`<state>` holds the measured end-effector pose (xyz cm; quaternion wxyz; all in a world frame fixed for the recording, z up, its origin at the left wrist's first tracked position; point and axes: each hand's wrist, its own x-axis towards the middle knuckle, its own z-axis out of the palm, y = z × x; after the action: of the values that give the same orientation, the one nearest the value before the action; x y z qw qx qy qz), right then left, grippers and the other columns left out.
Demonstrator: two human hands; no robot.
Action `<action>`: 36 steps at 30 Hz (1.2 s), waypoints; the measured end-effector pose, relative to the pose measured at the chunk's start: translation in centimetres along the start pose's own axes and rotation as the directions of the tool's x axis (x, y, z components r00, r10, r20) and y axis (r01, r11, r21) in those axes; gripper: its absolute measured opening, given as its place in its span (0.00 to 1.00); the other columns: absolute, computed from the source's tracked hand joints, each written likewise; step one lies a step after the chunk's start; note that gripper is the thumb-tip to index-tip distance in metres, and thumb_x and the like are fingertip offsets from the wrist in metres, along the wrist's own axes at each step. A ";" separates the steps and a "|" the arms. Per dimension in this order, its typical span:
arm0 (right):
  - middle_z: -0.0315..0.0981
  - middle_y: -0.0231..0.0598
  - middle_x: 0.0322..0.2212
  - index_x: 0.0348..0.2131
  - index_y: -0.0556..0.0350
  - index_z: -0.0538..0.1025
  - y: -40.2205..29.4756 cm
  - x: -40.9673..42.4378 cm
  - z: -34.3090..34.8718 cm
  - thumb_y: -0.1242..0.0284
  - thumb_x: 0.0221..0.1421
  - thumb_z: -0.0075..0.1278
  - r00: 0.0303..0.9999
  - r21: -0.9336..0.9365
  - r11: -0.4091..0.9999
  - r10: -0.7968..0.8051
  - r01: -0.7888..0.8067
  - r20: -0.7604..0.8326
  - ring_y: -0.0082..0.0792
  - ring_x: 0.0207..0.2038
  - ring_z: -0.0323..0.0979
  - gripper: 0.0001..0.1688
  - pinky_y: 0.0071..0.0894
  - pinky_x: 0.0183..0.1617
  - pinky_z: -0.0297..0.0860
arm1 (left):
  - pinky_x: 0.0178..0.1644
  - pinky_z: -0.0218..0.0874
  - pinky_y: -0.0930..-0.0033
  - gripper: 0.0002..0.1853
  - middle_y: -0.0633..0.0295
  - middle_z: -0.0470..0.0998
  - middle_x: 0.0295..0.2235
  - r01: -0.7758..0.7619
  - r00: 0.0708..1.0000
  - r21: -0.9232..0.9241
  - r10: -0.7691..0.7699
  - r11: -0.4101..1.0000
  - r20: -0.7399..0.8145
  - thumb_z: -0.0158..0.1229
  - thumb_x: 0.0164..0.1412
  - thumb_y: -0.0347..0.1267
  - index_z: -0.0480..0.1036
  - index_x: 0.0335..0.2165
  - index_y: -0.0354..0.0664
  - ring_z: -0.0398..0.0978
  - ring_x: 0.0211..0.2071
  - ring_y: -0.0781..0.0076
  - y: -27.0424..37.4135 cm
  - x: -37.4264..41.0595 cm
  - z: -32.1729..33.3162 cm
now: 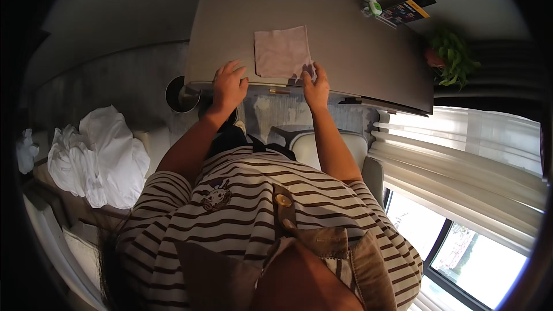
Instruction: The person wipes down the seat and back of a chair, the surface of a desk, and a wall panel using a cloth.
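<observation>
A folded pink cloth [281, 52] lies flat on a brownish desk top [345, 47], close to its front edge. My right hand [317, 88] is at the cloth's near right corner, thumb and fingers on either side of it. Whether they pinch the fabric cannot be made out. A shadow of the fingers falls on that corner. To the left of the cloth, my left hand [230, 84] hovers at or rests on the desk's front edge, fingers spread and holding nothing. A small gap separates it from the cloth.
A drawer handle [280, 91] juts below the desk edge. A bin [182, 95] stands at the desk's left end, a chair [341, 144] before it. A green-and-white bottle [374, 7], a printed card [406, 12] and a potted plant [451, 58] are rightward. White linen [103, 160] lies left.
</observation>
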<state>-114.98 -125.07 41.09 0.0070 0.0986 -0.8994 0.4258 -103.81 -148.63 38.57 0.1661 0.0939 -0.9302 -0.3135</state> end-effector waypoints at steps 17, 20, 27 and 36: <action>0.34 0.55 0.67 0.66 0.42 0.51 -5.4 3.9 11.6 0.47 0.60 0.37 0.835 -0.508 0.705 -0.222 0.495 0.504 0.59 0.68 0.29 0.41 0.71 0.65 0.26 | 0.52 0.61 0.57 0.06 0.58 0.76 0.43 -0.035 0.992 0.100 0.047 0.994 -0.119 0.59 0.49 0.26 0.77 0.29 0.38 0.70 0.48 0.57 -0.2 1.0 -1.9; 0.36 0.50 0.67 0.65 0.38 0.53 -6.6 4.2 12.5 0.49 0.61 0.36 0.607 -0.310 0.594 -0.400 0.742 0.687 0.55 0.69 0.30 0.38 0.69 0.66 0.26 | 0.48 0.62 0.57 0.07 0.58 0.75 0.42 -0.040 0.978 0.081 0.056 0.996 -0.203 0.60 0.46 0.22 0.76 0.30 0.37 0.71 0.46 0.56 -0.2 1.6 -2.8; 0.38 0.37 0.67 0.64 0.32 0.56 -3.8 6.4 7.9 0.51 0.60 0.38 0.359 -0.125 0.453 -0.478 0.883 0.802 0.44 0.69 0.33 0.35 0.61 0.69 0.30 | 0.47 0.63 0.55 0.07 0.59 0.74 0.43 -0.035 0.952 0.190 0.091 0.981 -0.292 0.60 0.46 0.23 0.75 0.29 0.39 0.71 0.44 0.54 -0.9 2.3 -1.9; 0.45 0.56 0.64 0.60 0.48 0.61 -0.8 8.3 4.2 0.51 0.52 0.49 0.791 -0.247 0.852 -0.270 0.462 0.549 0.56 0.68 0.35 0.41 0.67 0.66 0.30 | 0.42 0.61 0.56 0.05 0.61 0.72 0.35 0.054 0.971 0.234 0.003 0.971 -0.240 0.61 0.44 0.29 0.73 0.24 0.42 0.70 0.40 0.57 -4.2 5.4 -0.7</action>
<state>-122.67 -130.21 39.87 -0.1209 0.3767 -0.8965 0.1995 -108.24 -153.79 37.87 0.2600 0.1622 -0.9332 -0.1878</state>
